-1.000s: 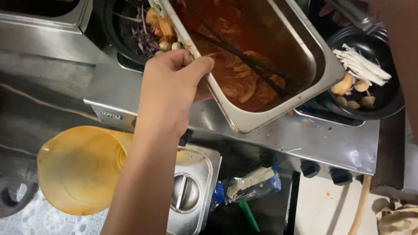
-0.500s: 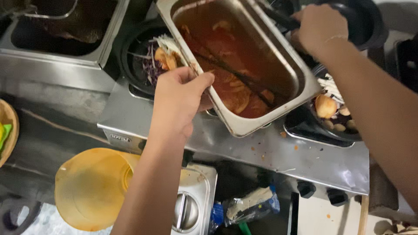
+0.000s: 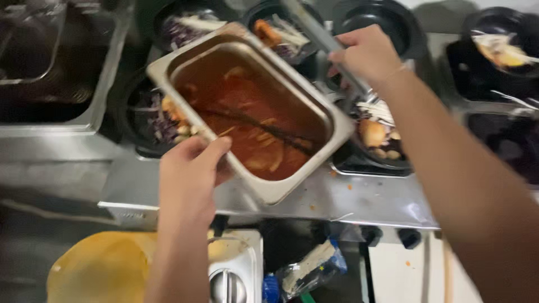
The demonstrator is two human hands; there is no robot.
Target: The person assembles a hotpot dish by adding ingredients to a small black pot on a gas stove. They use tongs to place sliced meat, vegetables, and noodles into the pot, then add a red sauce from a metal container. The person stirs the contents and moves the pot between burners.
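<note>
Head view: left hand (image 3: 191, 168) clamped on near rim of steel pan (image 3: 314, 104), thumb over edge, pan tilted and held above steel counter (image 3: 370, 199). Pan contents: red sauce (image 3: 247, 112) with pale pieces. Right hand (image 3: 368, 53) closed around metal tongs (image 3: 320, 33) beyond far corner of pan. Black bowls of food just beside pan: one (image 3: 149, 118) under left edge, one (image 3: 376, 134) at right below wrist. Yellow lid (image 3: 101, 269) lower left, well apart.
</note>
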